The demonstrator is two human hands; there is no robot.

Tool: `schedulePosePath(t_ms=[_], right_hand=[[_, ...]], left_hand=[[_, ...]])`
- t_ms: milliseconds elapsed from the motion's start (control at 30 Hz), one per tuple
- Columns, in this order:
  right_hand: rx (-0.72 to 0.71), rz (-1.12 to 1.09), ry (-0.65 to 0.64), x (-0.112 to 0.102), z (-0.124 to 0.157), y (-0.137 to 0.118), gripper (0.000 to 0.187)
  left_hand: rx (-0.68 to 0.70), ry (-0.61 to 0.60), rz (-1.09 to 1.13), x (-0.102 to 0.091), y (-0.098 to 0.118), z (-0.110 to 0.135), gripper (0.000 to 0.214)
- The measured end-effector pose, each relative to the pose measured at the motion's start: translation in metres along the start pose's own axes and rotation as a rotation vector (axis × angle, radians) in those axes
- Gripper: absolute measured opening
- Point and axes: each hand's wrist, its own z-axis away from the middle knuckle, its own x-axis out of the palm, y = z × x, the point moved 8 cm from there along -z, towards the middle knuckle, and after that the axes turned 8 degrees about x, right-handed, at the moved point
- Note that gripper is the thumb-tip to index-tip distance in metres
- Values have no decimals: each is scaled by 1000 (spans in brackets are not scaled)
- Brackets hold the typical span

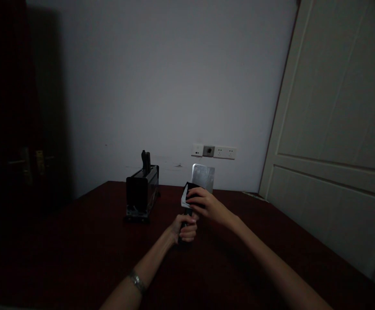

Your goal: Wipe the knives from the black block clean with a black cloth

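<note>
My left hand (185, 228) is closed round the black handle of a cleaver (203, 175), whose broad silver blade stands up and tilts slightly to the right. Against the lower part of the blade, my right hand (207, 205) presses a folded black-and-white cloth (184, 199). Its fingers curl over the cloth from the right, just above my left hand. The cloth and fingers hide the lower blade. To the left, a dark knife block (137, 193) stands on the table, with black handles (146, 161) sticking up from its top.
The dark red table (87, 254) reaches back to a pale wall (161, 86) with switches and sockets (224, 152). A white panelled door or cabinet (332, 129) rises on the right. A dark door with handles (28, 163) is at the left. The light is dim.
</note>
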Motion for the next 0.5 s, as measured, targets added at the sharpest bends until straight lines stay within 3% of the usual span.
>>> schedulePosePath(t_ms=[267,500], right_hand=[[19,80,-26,14,-14,-2,17],[61,-5,-46,2,-3,0,18]], left_hand=[[-10,48,2,-6,-2,-1,21],[16,56,-10,-6,2,0,10]])
